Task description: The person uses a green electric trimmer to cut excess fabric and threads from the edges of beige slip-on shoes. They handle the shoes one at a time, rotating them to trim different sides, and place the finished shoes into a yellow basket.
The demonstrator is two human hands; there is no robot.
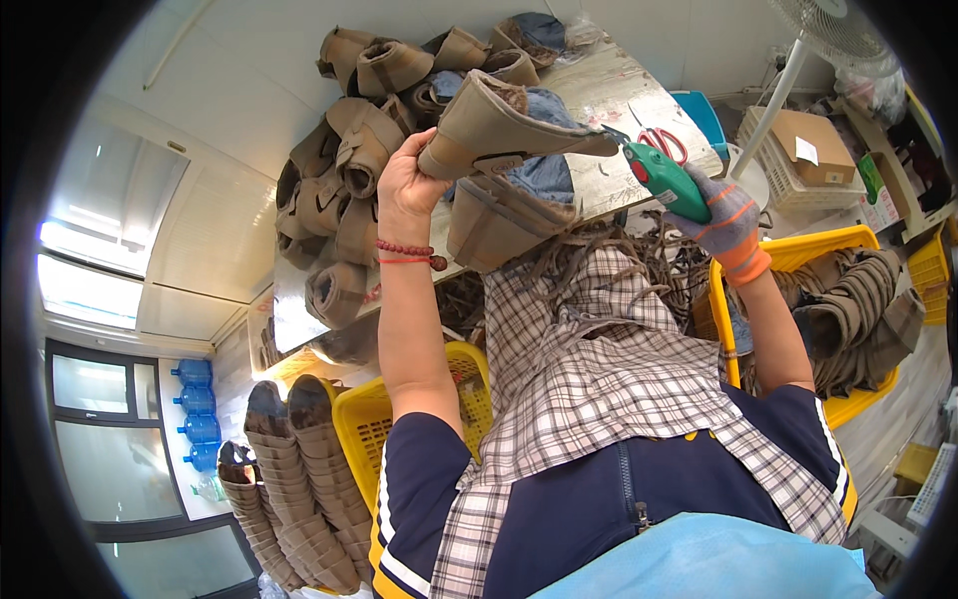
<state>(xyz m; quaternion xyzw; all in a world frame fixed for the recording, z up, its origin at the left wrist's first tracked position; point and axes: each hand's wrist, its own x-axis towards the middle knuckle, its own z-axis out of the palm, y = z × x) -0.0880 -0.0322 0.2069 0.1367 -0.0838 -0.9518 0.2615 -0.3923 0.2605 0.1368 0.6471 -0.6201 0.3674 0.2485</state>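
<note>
Two hands, both engaged: our bare left hand [411, 180] grasps one beige boot upper [469, 130], suede-like, fleece-lined, flared, raised above the near table edge; our right hand [714, 205], in a grey-and-orange knitted glove [743, 250], clasps one green plastic cutter [664, 182], blade at the upper's narrow end, contact unclear to us.

One checked woven apron [589, 349]; shaggy brown strips [671, 268] beyond it. Three yellow plastic baskets [371, 424], one packed with uppers. Three columns of nested uppers [309, 469], leftward.

One scuffed pale table [619, 88], bearing red-handled scissors [684, 150] and over ten rolled uppers [364, 140], heaped.

Farther, we list four blue water jugs [201, 400], one fan [833, 30], one cardboard box [806, 145], white panelled walls [264, 50].
</note>
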